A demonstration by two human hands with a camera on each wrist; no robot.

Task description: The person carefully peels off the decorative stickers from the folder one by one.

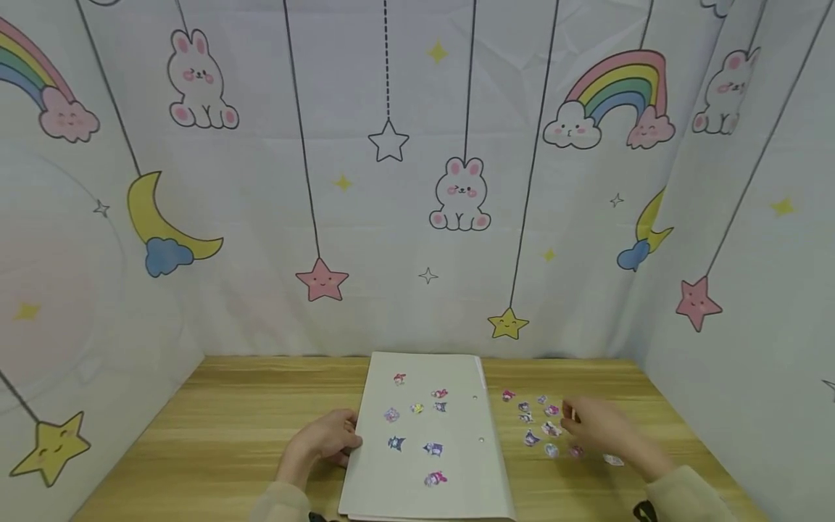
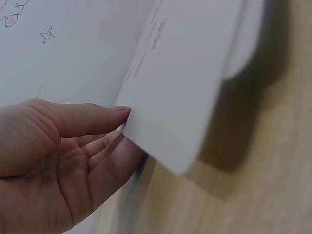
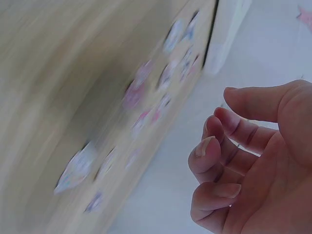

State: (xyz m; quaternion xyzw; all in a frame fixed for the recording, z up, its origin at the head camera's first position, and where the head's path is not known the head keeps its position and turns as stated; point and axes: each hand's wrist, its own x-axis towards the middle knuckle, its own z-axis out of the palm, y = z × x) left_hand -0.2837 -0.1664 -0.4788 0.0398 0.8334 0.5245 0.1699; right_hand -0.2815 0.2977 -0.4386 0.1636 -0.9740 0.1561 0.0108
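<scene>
A white folder [image 1: 391,500] lies on the table, with several small cartoon stickers [image 1: 433,449] spread over its cover. My left hand [image 1: 326,435] holds the folder's left edge, thumb on top and fingers beneath; the left wrist view shows the raised white edge [image 2: 175,107] between them. To the folder's right, loose stickers [image 1: 531,438] are scattered on the wood. Over their right side hovers my right hand [image 1: 603,429]. In the right wrist view its fingers [image 3: 226,190] are loosely bent, thumb apart from them, with nothing visible between.
The wooden table [image 1: 215,435] extends on both sides of the folder. White curtains [image 1: 391,304] printed with rabbits, stars and rainbows close off the back and both sides. One pale sticker [image 1: 613,460] lies near the right wrist.
</scene>
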